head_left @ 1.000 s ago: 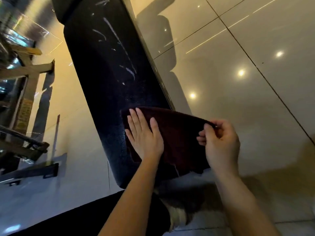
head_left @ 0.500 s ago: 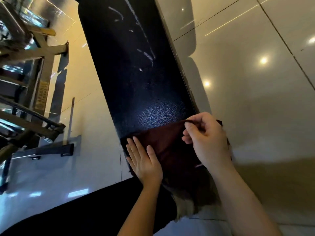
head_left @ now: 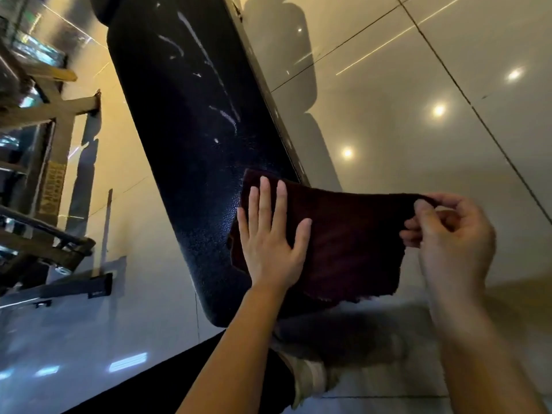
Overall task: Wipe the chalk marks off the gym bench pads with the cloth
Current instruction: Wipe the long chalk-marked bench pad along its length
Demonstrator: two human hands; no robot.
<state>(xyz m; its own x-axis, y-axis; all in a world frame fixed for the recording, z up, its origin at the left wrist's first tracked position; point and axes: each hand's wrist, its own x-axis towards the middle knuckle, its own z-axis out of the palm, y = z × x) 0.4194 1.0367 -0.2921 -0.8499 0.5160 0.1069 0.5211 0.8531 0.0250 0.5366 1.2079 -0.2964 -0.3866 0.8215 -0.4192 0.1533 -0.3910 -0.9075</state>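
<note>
On the near end of the long black textured bench pad (head_left: 191,162), the flat left hand (head_left: 268,237) presses a dark maroon cloth (head_left: 343,240) whose corner the right hand (head_left: 448,234) pinches, while white chalk marks (head_left: 206,67) farther up appear unwiped.

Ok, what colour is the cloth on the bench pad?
Dark maroon cloth, nearly black in this light, seen from the head camera.
</note>
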